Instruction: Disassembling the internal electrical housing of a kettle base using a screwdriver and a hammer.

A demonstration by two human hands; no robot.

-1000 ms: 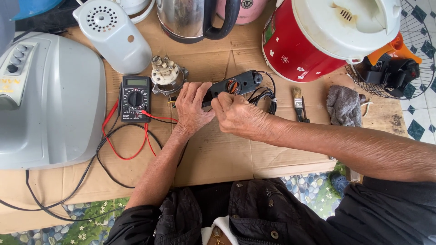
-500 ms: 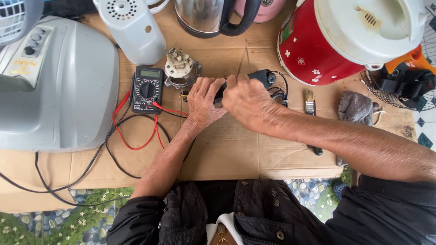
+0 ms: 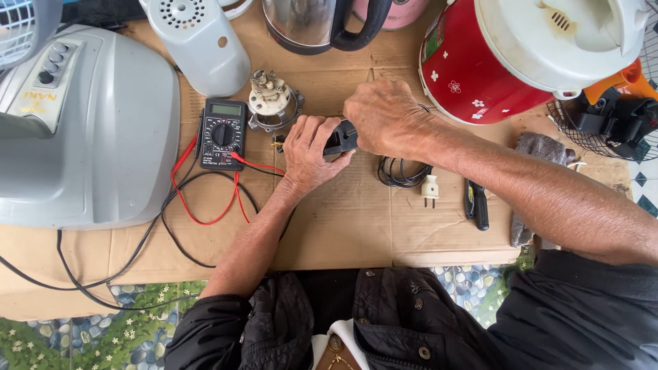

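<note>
Both hands are on one small black handheld device [image 3: 340,139], mid-desk on the cardboard sheet [image 3: 343,219]. Left hand [image 3: 312,152] is closed around its near end, fingers curled over the body. Right hand [image 3: 385,116] clamps down over the far end from above, knuckles up, hiding most of it. Looks like the holding/working stage on the casing; whether it's being opened or pressed shut, can't tell, the seam is covered. Next move likely needs the left to keep the body steady while the right works the end without yanking the cord. Device: dark plastic, narrow, only a short middle section shows between the hands. Its black cord [image 3: 401,171] coils just right of the left hand and ends in a white two-pin plug [image 3: 430,188]. Multimeter [image 3: 223,133] sits left, red and black leads trailing toward the hands. Small motor part [image 3: 271,99] lies just beyond, black screwdriver [image 3: 478,205] to the right, red cooker [image 3: 480,65] behind.
</note>
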